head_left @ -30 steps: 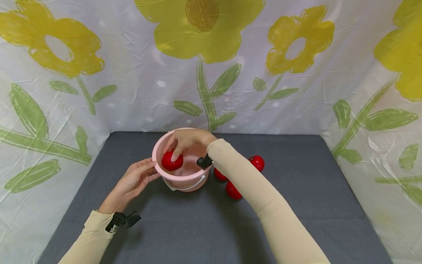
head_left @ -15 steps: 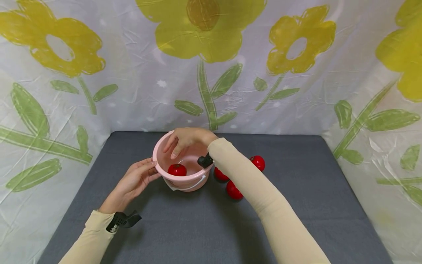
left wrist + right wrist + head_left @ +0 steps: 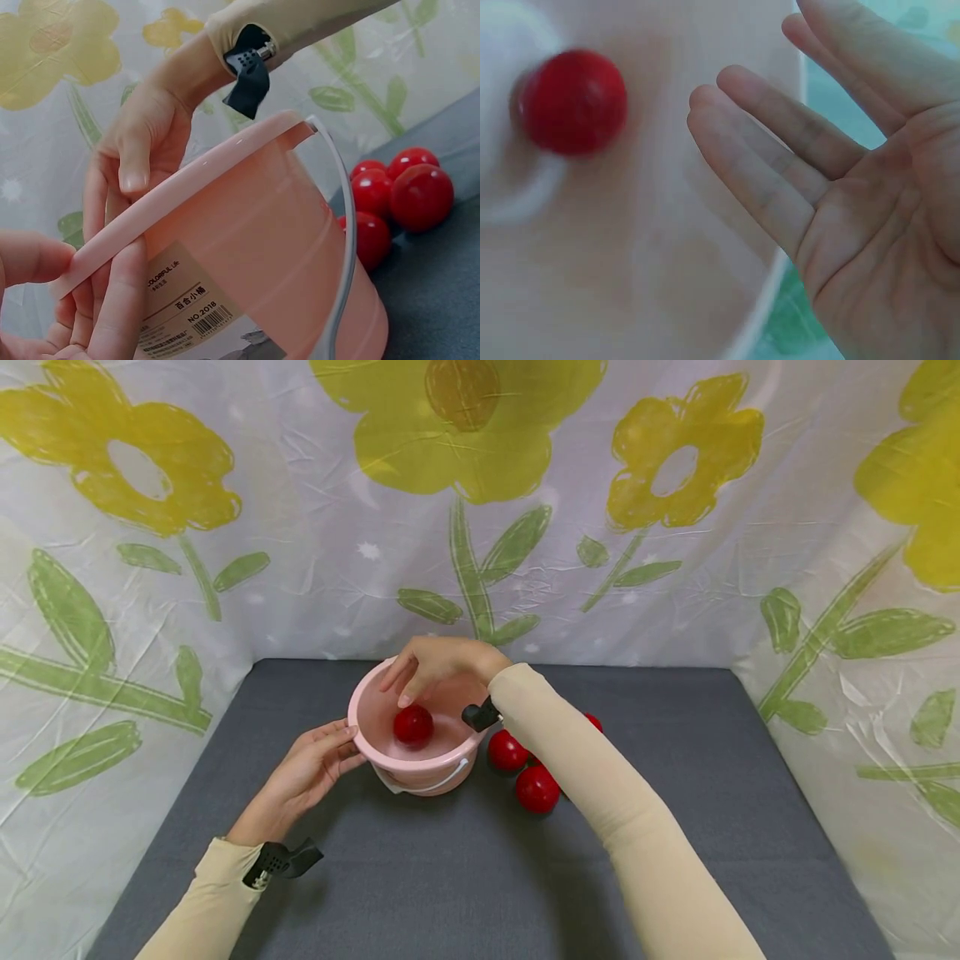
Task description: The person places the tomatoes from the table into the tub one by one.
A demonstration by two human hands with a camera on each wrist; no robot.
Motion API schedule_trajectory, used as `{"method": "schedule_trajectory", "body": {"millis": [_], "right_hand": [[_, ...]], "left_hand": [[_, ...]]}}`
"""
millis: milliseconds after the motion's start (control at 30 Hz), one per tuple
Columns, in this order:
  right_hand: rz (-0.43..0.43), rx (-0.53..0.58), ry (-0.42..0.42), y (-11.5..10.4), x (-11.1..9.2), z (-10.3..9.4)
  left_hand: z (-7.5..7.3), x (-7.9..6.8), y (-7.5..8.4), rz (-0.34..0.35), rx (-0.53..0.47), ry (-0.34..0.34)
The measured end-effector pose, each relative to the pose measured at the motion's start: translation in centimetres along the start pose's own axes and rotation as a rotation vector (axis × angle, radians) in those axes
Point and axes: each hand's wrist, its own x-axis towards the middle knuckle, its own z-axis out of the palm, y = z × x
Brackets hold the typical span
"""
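Observation:
A pink bucket (image 3: pixel 416 767) stands toward the back of the dark table. My left hand (image 3: pixel 321 766) pinches its left rim, thumb on the inner side and fingers under the lip, as the left wrist view shows. One red tomato (image 3: pixel 413 727) lies inside on the bottom. My right hand (image 3: pixel 438 664) hangs over the bucket's mouth with its fingers spread and nothing in them. In the right wrist view the tomato (image 3: pixel 574 103) sits apart from those fingers (image 3: pixel 757 172).
Several more red tomatoes (image 3: pixel 537 789) are grouped on the table (image 3: pixel 420 877) just right of the bucket, partly behind the right sleeve (image 3: pixel 600 768). A white handle (image 3: pixel 345 247) hangs down the bucket's side. A flower-printed curtain (image 3: pixel 315 577) encloses the back and sides.
The right hand has let go of the tomato, which dropped and rolled on the bucket's bottom. That hand has since risen slightly and shifted right. The left hand stays at the rim.

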Motion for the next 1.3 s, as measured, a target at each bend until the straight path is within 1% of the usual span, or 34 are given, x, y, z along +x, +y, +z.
{"method": "schedule_trajectory", "body": {"millis": [200, 367, 467, 600, 767, 933, 1133, 1300], "right_hand": [[0.024, -0.013, 0.050, -0.6, -1.7, -2.3], [0.039, -0.030, 0.101, -1.0, -3.9, -3.9], [0.034, -0.040, 0.132, -0.6, -5.3, -4.6], [0.022, -0.049, 0.166, 0.7, -7.5, -5.5], [0.051, -0.029, 0.213, 2.9, -11.1, -6.1], [0.101, -0.025, 0.285, 6.0, -14.7, -6.1], [0.174, 0.027, 0.352, 10.5, -17.8, -4.9], [0.188, 0.054, 0.381, 14.2, -19.4, -3.4]], "left_hand": [[0.1, 0.0, 0.1, -0.020, 0.042, 0.039], [0.1, 0.0, 0.1, -0.017, 0.063, 0.057], [0.1, 0.0, 0.0, -0.010, 0.058, 0.054], [0.0, 0.0, -0.1, 0.005, 0.036, 0.043], [0.1, 0.1, -0.2, 0.024, 0.019, 0.027], [0.2, 0.1, -0.2, 0.028, 0.014, 0.023], [0.2, 0.0, -0.2, 0.025, 0.027, 0.034], [0.0, 0.1, -0.3, 0.021, 0.017, 0.033]]}}
